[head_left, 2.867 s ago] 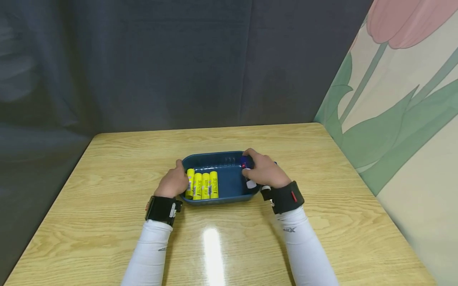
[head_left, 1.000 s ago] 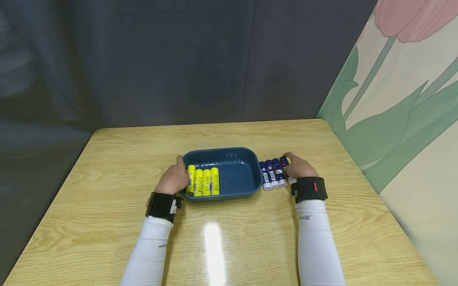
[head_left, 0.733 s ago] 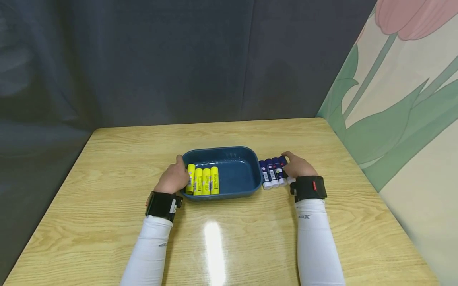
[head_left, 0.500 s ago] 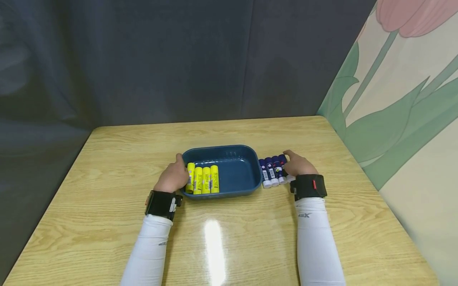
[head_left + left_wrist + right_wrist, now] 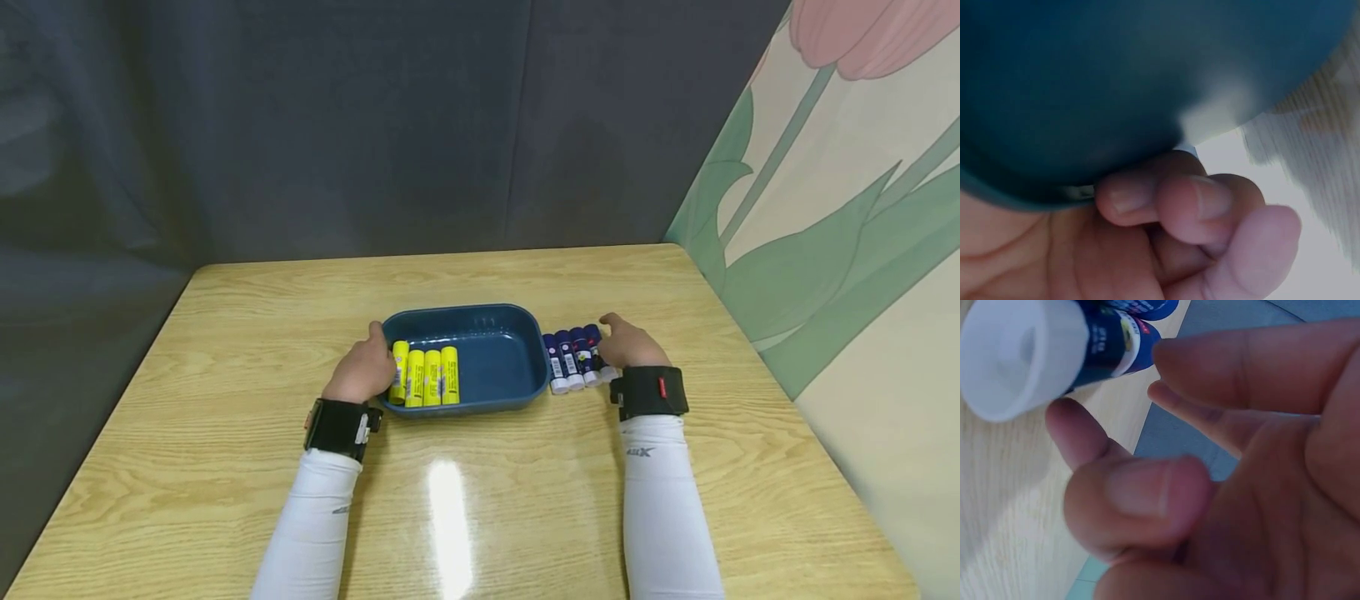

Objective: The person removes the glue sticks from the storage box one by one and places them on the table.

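My left hand (image 5: 362,371) grips the left end of a dark blue tray (image 5: 495,367); in the left wrist view, curled fingers (image 5: 1204,209) lie against the tray wall (image 5: 1097,81). Several yellow tubes (image 5: 450,375) lie side by side in the tray's left half. Right of the tray, several dark blue tubes with white ends (image 5: 567,362) lie in a row on the table. My right hand (image 5: 633,346) is beside the rightmost one, fingers loosely bent. In the right wrist view, a gap shows between the hand (image 5: 1260,469) and the nearest tube (image 5: 1107,350).
The wooden table (image 5: 225,500) carries a bright reflection in front of the tray. A dark curtain (image 5: 375,133) hangs behind it, and a wall with painted tulips (image 5: 825,275) runs along the right side.
My right hand has moved from a dark blue tube inside the tray's right end to the row outside, then drawn slightly right, off the end tube. My left hand has kept its grip.
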### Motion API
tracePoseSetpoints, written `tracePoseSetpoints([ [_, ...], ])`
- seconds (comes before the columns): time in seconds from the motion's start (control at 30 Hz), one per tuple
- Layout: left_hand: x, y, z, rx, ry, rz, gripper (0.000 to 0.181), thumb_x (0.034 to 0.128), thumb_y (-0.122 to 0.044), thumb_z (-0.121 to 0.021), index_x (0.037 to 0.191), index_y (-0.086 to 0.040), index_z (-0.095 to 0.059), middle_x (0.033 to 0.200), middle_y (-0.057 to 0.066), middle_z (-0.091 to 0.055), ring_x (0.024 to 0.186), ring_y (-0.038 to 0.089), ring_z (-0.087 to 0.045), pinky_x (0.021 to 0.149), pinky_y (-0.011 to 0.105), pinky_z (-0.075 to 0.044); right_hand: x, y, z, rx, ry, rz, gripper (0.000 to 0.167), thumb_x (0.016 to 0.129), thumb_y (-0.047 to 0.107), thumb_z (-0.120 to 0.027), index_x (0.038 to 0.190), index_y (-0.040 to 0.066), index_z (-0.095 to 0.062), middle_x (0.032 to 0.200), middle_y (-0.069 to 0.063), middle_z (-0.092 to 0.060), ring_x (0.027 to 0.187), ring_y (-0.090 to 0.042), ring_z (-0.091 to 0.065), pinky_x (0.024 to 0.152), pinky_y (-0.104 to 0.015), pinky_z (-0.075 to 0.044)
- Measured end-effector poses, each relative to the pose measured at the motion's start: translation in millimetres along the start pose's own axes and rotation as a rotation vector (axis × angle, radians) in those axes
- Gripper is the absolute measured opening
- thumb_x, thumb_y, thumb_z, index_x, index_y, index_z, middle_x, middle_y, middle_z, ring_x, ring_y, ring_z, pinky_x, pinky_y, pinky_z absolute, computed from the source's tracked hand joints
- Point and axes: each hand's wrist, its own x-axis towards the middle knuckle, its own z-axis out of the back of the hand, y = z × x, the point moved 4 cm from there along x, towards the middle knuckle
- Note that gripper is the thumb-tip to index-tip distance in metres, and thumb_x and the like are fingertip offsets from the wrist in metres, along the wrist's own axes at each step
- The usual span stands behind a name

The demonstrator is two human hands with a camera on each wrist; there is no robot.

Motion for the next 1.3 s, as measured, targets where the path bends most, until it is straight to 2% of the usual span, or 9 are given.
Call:
tracePoseSetpoints([
  [0.17,0.2,0.7,-0.4,-0.013,0.001,0.007,0.055,0.1026,-0.011,-0.035,0.15,0.007,-0.016,0.096,0.024,-0.062,0.074,0.028,-0.061,0.057,0.033,-0.046,-3.6,4.9,3.8,-0.008,-0.077,0.035,0.059,0.095,0.014,-0.042,0.151,0.001,-0.031,0.136,-0.034,-0.052,0.109,-0.044,-0.055,0.086,-0.055,-0.048],
  [0.27,0.7,1.6,-1.2,-0.019,0.0,0.009,0.054,0.1024,-0.011,-0.035,0.15,0.007,-0.016,0.098,0.024,-0.062,0.075,0.029,-0.061,0.058,0.033,-0.046,-7.1,13.3,4.7,-0.009,-0.144,0.071,0.057,0.094,0.015,-0.045,0.148,0.0,-0.036,0.128,-0.031,-0.057,0.099,-0.039,-0.055,0.077,-0.048,-0.047],
  [0.43,1.1,1.7,-2.0,-0.019,-0.004,0.014,0.054,0.1022,-0.012,-0.036,0.15,0.007,-0.017,0.099,0.024,-0.062,0.076,0.029,-0.061,0.058,0.034,-0.046,-13.2,40.2,-1.6,-0.026,-0.19,0.153,0.051,0.099,0.023,-0.046,0.145,0.001,-0.042,0.12,-0.027,-0.063,0.096,-0.036,-0.061,0.075,-0.049,-0.05],
  [0.63,-1.5,-0.6,2.0,0.027,-0.017,0.032,0.051,0.1031,-0.014,-0.039,0.147,0.009,-0.026,0.106,0.027,-0.062,0.081,0.03,-0.061,0.061,0.035,-0.049,-15.1,76.0,-20.8,-0.055,-0.197,0.268,0.052,0.103,0.035,-0.046,0.146,0.006,-0.043,0.092,-0.016,-0.068,0.079,-0.029,-0.063,0.067,-0.043,-0.047],
  [0.77,-7.0,-4.8,4.3,0.086,-0.044,0.053,0.049,0.1038,-0.017,-0.042,0.144,0.009,-0.035,0.117,0.029,-0.055,0.089,0.033,-0.058,0.072,0.042,-0.052,-13.2,86.8,-35.3,-0.093,-0.189,0.28,0.056,0.099,0.025,-0.051,0.152,0.011,-0.038,0.079,-0.012,-0.063,0.064,-0.025,-0.058,0.055,-0.037,-0.042],
  [0.87,-12.4,-10.0,8.1,0.114,-0.112,0.048,0.048,0.1035,-0.02,-0.044,0.142,0.009,-0.04,0.12,0.031,-0.048,0.093,0.037,-0.055,0.077,0.047,-0.052,-10.4,87.8,-42.2,-0.116,-0.193,0.258,0.06,0.094,0.014,-0.052,0.153,0.014,-0.038,0.08,-0.012,-0.063,0.057,-0.023,-0.054,0.048,-0.033,-0.037],
  [1.03,-23.7,-25.1,17.0,0.113,-0.187,-0.02,0.049,0.1028,-0.022,-0.048,0.142,0.007,-0.043,0.121,0.03,-0.049,0.095,0.039,-0.054,0.077,0.049,-0.051,-6.4,87.4,-44.4,-0.123,-0.215,0.238,0.061,0.092,0.01,-0.052,0.152,0.017,-0.041,0.098,-0.016,-0.066,0.062,-0.025,-0.056,0.049,-0.034,-0.039],
  [1.17,-31.4,-43.0,18.0,0.123,-0.18,-0.115,0.049,0.102,-0.02,-0.053,0.14,0.009,-0.046,0.12,0.028,-0.057,0.088,0.035,-0.059,0.071,0.045,-0.052,-4.1,88.2,-42.6,-0.127,-0.232,0.254,0.061,0.092,0.009,-0.052,0.152,0.015,-0.04,0.104,-0.018,-0.067,0.067,-0.027,-0.058,0.052,-0.035,-0.042],
  [1.3,-34.3,-61.5,9.2,0.162,-0.165,-0.18,0.043,0.1005,-0.019,-0.057,0.133,0.008,-0.053,0.111,0.024,-0.063,0.079,0.03,-0.06,0.063,0.04,-0.051,-3.4,90.6,-40.4,-0.106,-0.245,0.264,0.06,0.092,0.007,-0.052,0.152,0.013,-0.04,0.106,-0.021,-0.067,0.069,-0.028,-0.058,0.053,-0.035,-0.042],
])
